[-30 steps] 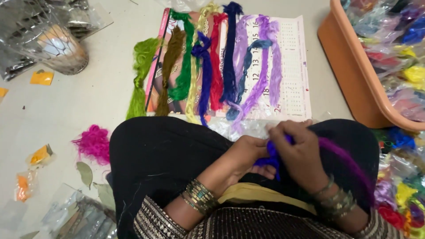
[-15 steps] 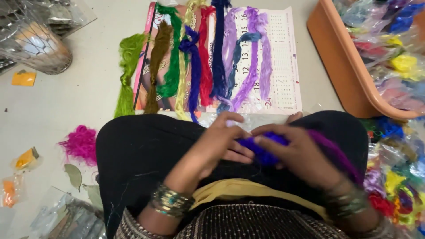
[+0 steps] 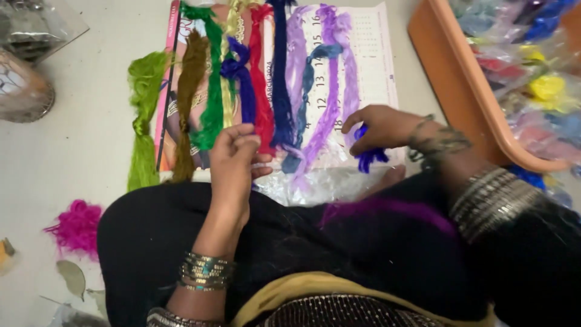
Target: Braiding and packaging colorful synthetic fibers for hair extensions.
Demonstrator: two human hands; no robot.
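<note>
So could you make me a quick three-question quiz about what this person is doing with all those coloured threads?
1. True or false: the right hand grips a blue thread bundle.
2. Which skein lies off the calendar sheet, on the floor at its left edge? A) lime green skein B) red C) navy
3. What sits at the right edge of the scene?

Key: 1. True. 2. A. 3. An orange tray with bagged threads. The left hand pinches something too fine to make out.
</note>
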